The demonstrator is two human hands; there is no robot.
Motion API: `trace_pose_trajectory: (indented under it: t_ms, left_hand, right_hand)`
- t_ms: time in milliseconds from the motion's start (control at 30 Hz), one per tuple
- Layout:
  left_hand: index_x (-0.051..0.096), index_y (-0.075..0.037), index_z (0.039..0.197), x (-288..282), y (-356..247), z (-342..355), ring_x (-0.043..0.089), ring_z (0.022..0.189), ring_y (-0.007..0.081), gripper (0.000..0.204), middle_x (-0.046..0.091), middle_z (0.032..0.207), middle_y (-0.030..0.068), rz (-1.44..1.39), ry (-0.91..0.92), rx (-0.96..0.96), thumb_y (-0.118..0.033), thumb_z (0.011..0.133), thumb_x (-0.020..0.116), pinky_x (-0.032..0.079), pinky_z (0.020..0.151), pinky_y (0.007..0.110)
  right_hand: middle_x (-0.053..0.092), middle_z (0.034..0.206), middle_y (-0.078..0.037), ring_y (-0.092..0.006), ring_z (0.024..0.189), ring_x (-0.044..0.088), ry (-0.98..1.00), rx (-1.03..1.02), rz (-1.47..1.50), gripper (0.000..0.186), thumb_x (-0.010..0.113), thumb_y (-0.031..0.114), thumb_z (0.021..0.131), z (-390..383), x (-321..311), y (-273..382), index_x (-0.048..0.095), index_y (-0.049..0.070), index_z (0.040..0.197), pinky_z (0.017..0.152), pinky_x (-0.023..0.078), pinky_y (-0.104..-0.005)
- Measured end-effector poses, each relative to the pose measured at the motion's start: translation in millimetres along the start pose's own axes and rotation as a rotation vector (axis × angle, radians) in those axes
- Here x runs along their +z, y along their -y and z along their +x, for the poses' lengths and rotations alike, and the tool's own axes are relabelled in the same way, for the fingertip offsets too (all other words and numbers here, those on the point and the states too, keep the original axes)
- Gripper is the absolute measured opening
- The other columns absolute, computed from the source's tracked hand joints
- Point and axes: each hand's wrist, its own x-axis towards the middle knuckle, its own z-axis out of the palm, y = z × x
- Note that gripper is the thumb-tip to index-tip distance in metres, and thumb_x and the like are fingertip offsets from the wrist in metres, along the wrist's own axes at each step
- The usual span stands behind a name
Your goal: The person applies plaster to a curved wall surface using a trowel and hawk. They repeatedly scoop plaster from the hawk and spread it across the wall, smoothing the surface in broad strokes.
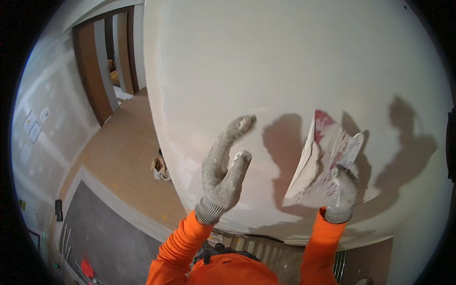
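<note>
One smeared board (327,156) hides some wall (228,61); container (159,166) and door frame (90,71) stand left.

Head view, one: wide fisheye, left of a head-worn pair, upright, unmirrored. Station: above the wearer's orange-clad torso (232,271), which shows at the lower edge. Aim: forward and down, onto a pale wall (223,61) filling the centre and upper right. Range: close to the left hand (219,183) and right hand (344,190); farther to the floor (121,128) and, upper left, the doorway (131,52). Margin: rounded, black; straight edges bowed.
</note>
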Motion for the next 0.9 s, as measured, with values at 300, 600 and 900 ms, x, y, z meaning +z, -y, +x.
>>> trace_pose_trajectory:
  t_ms: [300,600,900]
  left_hand:
    - [0.053,0.004,0.141,40,-23,-7,0.064,0.120,0.0221,0.044,0.066,0.129,0.0174,-0.373,0.129,-0.470,0.003,0.098,0.058,0.048,0.106,0.036]
    - [0.066,0.001,0.126,39,-30,9,0.069,0.100,0.0135,0.035,0.073,0.111,0.0092,-0.131,0.096,-0.585,-0.003,0.091,0.072,0.055,0.092,0.030]
    - [0.065,-0.002,0.129,36,-48,5,0.069,0.100,0.0122,0.036,0.074,0.106,0.0064,-0.156,0.116,-0.563,-0.005,0.093,0.068,0.053,0.094,0.031]
  right_hand:
    - [0.069,0.118,-0.020,-0.0302,0.109,0.070,0.180,0.256,0.560,0.055,0.060,-0.002,0.085,-17,-16,-44,0.049,-0.007,0.139,0.098,0.057,-0.0436]
    - [0.074,0.092,-0.007,-0.0163,0.079,0.071,0.115,0.360,0.260,0.030,0.079,0.005,0.079,-17,-19,-42,0.069,0.002,0.107,0.072,0.057,-0.0288]
    - [0.074,0.093,-0.007,-0.0152,0.079,0.070,0.066,0.311,0.235,0.027,0.079,0.007,0.079,-26,-15,-32,0.070,0.002,0.104,0.071,0.055,-0.0273]
